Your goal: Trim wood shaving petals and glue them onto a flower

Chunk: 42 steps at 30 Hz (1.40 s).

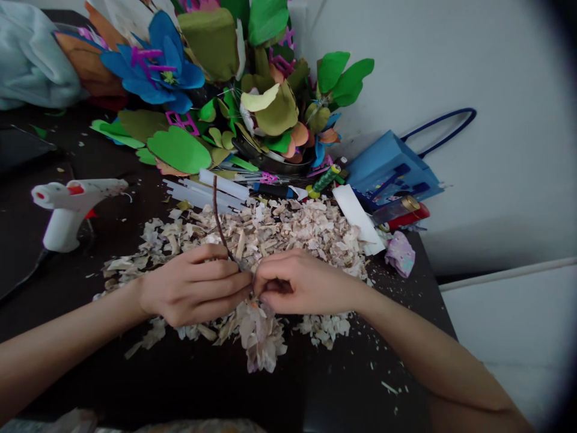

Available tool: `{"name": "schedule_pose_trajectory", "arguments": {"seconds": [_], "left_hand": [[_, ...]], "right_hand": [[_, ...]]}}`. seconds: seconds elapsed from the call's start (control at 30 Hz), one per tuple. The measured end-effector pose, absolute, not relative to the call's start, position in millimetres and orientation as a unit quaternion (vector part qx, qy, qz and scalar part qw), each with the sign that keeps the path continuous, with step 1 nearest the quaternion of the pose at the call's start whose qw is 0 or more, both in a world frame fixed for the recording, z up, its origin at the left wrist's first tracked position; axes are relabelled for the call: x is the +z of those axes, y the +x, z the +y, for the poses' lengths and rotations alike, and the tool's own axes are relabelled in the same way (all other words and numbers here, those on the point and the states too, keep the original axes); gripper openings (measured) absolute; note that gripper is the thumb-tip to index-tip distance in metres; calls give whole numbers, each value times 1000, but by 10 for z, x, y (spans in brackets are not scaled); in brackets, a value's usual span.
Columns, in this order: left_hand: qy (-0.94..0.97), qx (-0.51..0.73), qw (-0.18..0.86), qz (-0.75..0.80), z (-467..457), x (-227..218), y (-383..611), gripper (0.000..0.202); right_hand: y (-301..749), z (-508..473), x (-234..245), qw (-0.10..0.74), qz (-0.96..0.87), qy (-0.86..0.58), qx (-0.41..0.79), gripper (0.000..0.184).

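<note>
Brown stem [219, 219]: thin, slightly bent, held above a pile of scraps. Clock centred on the two hands, 12 away from the person. Upper end free toward 11 o'clock; lower end lost among the fingers. Left hand [198, 285]: closed around the stem, back of hand up, fingertips meeting those of the right. Right hand [302, 282]: narrow, thumb and forefinger curled into a near-ring; from where I stand, cannot tell what sits between the tips. Petal cluster [262, 343]: pale, papery, at 6 o'clock just below the fingertips; any join to the stem is hidden. Pale shreds [311, 222]: beneath and around both hands. Translucent sticks [192, 193] at 11. Blue-handled cutter [273, 190] near 12; green thread spool [327, 179] at 1. White card [356, 216] at 2, blue bag [383, 156] behind it. Crumpled lilac wad [400, 254] near 3. White glue gun [65, 225], upright, between 9 and 10. Farthest, 11 to 12: coloured flowers [270, 108], heaped. Dark table [315, 385] under all.
</note>
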<state>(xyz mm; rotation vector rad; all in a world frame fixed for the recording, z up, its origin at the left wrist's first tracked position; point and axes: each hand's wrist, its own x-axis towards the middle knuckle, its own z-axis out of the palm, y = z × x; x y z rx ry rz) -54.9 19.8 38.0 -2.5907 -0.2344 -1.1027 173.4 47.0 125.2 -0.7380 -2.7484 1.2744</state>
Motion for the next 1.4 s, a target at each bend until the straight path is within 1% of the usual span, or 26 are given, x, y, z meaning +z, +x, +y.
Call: {"name": "schedule_pose_trajectory", "arguments": {"seconds": [0.3, 0.53, 0.83, 1.07, 1.13, 1.23, 1.33, 1.4], "left_hand": [[-907, -380, 161, -82, 198, 345, -563, 22], [-908, -387, 140, -73, 210, 334, -574, 14], [-902, -405, 126, -77, 201, 321, -574, 20], [-905, -400, 116, -85, 197, 311, -575, 20], [-906, -399, 114, -85, 195, 303, -579, 18], [-905, -398, 118, -96, 196, 295, -587, 16], [-901, -398, 130, -110, 196, 297, -591, 19], [-900, -399, 135, -112, 194, 304, -590, 20]], "right_hand": [[1715, 478, 1247, 2, -889, -220, 402, 17], [1707, 478, 1242, 11, -886, -224, 406, 14], [1703, 468, 1212, 12, -890, -218, 400, 16], [1697, 437, 1136, 19, -876, -259, 406, 13], [1706, 431, 1121, 24, -868, -266, 419, 12], [1736, 427, 1117, 33, -833, -288, 471, 9], [1770, 424, 1114, 46, -790, -323, 520, 8], [1785, 420, 1103, 55, -778, -336, 528, 7]]}}
